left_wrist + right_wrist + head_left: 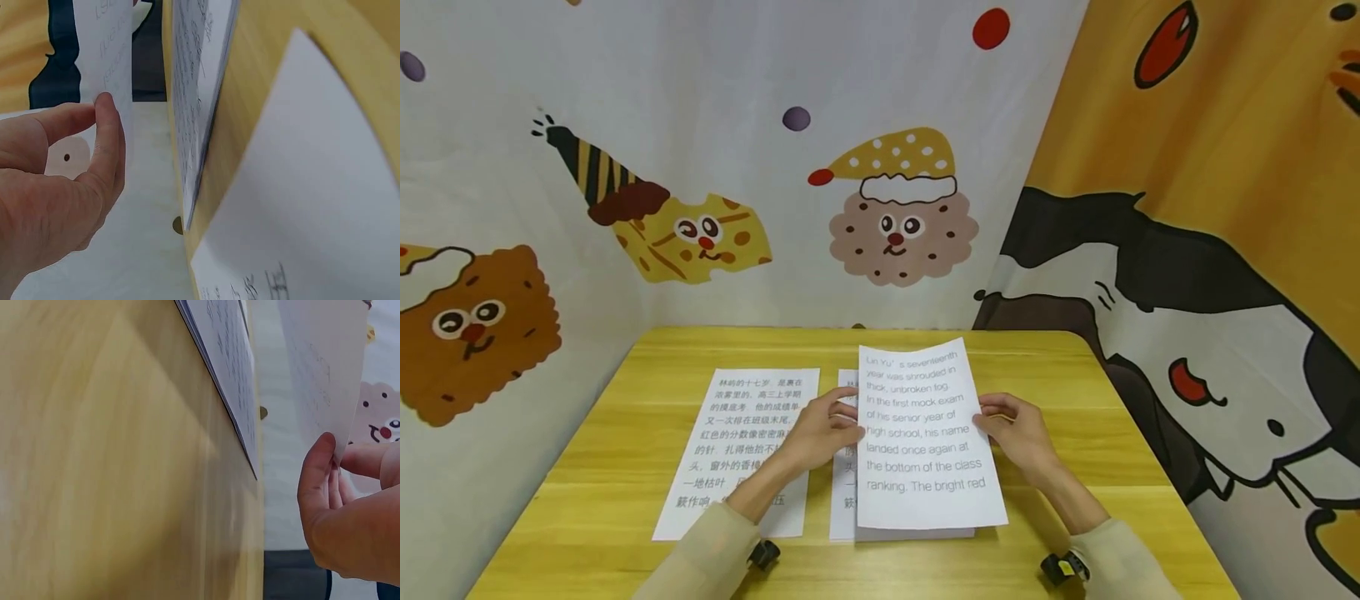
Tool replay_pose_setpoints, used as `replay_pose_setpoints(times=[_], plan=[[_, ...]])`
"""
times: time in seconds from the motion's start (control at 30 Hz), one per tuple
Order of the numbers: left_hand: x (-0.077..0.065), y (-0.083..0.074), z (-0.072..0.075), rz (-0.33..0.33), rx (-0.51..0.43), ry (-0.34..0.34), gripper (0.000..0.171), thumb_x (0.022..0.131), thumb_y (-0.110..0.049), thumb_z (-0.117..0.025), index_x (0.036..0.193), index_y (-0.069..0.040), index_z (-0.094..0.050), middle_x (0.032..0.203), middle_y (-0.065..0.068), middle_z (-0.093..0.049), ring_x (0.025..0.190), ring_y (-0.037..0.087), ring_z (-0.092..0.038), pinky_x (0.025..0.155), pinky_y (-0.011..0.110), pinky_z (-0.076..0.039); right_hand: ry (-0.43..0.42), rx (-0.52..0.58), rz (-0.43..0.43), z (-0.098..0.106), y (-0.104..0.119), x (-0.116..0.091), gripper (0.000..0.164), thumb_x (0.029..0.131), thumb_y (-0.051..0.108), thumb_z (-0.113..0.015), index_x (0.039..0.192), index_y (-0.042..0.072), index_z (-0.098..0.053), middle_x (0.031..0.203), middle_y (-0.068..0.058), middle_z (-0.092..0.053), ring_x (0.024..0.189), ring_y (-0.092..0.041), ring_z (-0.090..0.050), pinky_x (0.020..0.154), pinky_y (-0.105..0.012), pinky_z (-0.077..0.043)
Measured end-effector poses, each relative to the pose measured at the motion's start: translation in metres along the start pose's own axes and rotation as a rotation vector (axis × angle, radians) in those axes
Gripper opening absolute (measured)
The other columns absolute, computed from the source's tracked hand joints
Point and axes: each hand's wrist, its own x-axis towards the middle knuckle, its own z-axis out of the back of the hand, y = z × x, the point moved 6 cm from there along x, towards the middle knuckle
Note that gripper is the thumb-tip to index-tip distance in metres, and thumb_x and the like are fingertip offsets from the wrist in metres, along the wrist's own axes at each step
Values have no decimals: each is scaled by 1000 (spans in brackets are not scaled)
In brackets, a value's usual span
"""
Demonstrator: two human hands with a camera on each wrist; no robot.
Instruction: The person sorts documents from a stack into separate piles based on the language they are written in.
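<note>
Both hands hold up a sheet of paper [925,442] printed with large English text, raised above the table. The left hand [826,429] pinches its left edge between thumb and fingers; in the left wrist view the left hand [69,169] grips the sheet's border. At the opposite edge the right hand [1018,433] pinches it the same way, and the right wrist view shows the right hand [356,506] with fingertips on the paper. Beneath the raised sheet lies a stack of paper [842,517], mostly hidden. Another sheet with Chinese text [730,467] lies left, partly behind the left forearm.
Everything lies on a yellow wood-grain table [595,467]. A white curtain [715,100] with cartoon prints hangs behind it, and an orange cartoon curtain [1090,150] stands along the right side. Each wrist carries a small black device, one being the right wrist camera [1063,568].
</note>
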Motion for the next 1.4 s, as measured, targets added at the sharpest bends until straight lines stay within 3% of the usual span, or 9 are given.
replay_pose_setpoints(times=[0.23,0.57,0.77,1.03,1.4], plan=[[10,-6,-15,-38,-66,9,74,101,-5,-79,168,-5,-48,133,24,-72,112,26,-78,90,34,-73,-6,-14,3,20,-4,0,42,109,13,-76,148,-1,-66,131,-18,-69,105,-20,-71,84,-20,-65],[23,-15,-43,-74,-74,20,73,101,-7,-78,168,-6,-49,132,23,-74,111,24,-79,91,36,-73,-4,-57,-22,53,-11,-1,48,110,16,-74,153,-2,-61,136,-20,-67,107,-19,-70,88,-20,-65],[30,-22,-61,-67,-67,22,74,100,-7,-79,168,-7,-49,130,20,-74,109,22,-78,91,40,-73,-19,-103,-22,72,-15,-3,51,111,18,-75,155,-2,-60,140,-24,-65,106,-19,-70,89,-19,-65],[45,-27,-84,-49,-45,-30,75,96,-3,-80,165,-10,-53,122,14,-77,103,20,-79,87,33,-73,-41,-163,-28,98,-23,1,54,112,19,-73,158,-3,-57,146,-24,-64,107,-15,-70,91,-15,-64],[59,-29,-118,-37,-27,-9,72,97,-3,-80,164,-6,-55,119,10,-79,99,14,-78,85,27,-71,-44,-191,-18,130,-36,6,54,113,17,-71,158,-7,-55,137,-18,-68,102,-4,-71,88,-16,-64]])
